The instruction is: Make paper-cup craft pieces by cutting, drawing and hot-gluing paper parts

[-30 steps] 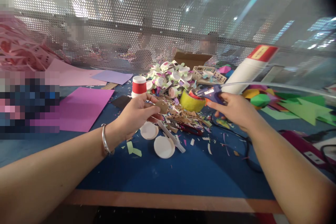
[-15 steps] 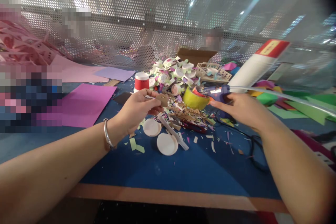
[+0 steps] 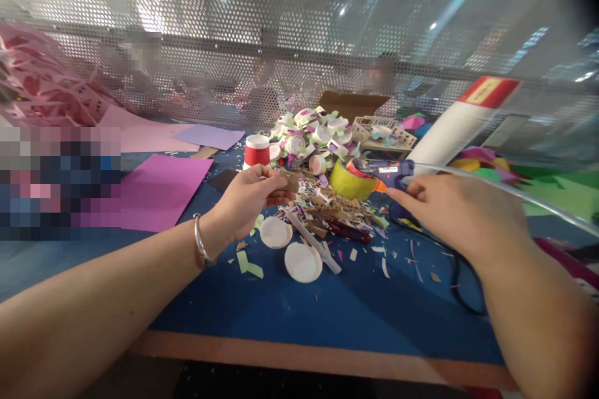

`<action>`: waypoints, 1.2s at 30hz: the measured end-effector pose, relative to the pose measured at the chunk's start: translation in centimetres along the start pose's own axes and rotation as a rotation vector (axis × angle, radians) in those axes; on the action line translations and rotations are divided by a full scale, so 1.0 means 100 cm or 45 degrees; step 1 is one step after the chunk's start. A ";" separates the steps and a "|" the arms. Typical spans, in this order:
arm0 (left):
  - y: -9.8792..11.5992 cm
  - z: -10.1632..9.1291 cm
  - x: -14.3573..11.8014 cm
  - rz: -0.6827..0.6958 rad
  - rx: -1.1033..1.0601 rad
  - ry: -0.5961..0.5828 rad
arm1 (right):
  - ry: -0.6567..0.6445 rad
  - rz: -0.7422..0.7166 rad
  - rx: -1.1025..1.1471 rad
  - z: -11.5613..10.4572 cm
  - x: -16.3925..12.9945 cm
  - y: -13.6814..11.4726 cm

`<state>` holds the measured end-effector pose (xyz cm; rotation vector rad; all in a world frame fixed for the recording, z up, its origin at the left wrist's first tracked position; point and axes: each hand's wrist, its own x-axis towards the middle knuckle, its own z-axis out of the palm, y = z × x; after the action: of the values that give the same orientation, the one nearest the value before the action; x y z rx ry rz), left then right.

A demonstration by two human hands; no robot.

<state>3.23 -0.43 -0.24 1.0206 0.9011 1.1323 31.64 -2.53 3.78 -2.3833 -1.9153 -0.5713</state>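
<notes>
We find the left hand pinching a brown cardboard piece above the bench; the right hand grips the glue gun. Steady the nozzle before squeezing.

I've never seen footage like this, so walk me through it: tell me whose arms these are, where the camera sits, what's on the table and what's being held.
There is no machine here. Both arms belong to one person wearing a camera on the head, so the one view looks forward and down over a blue table.

The left hand, with a bracelet at the wrist, pinches a small brown cardboard piece. The right hand grips a purple glue gun, its nozzle pointing left toward that piece.

Between the hands lies a heap of paper scraps. Nearer are two white round lids. Behind stand a red paper cup, a yellow tape roll and a big white glue bottle; magenta paper sheets lie to the left.

Blurred people sit beyond the mesh screen.
</notes>
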 end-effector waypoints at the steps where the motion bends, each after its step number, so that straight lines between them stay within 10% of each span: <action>1: 0.000 -0.001 0.001 0.005 0.000 0.004 | 0.058 -0.024 0.057 -0.001 -0.001 -0.002; 6: 0.003 -0.005 0.006 0.056 -0.029 0.060 | 0.203 -0.194 0.475 0.002 -0.010 -0.013; 21: 0.010 -0.014 0.010 0.175 -0.049 0.095 | -0.637 -0.946 1.032 0.005 -0.039 -0.061; 36: 0.042 -0.026 0.011 0.283 -0.030 0.114 | -0.338 -0.934 0.966 0.007 -0.030 -0.055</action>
<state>-0.12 1.58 2.92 1.0768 0.8573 1.3809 26.12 -3.87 1.12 -1.3180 -2.4806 0.4497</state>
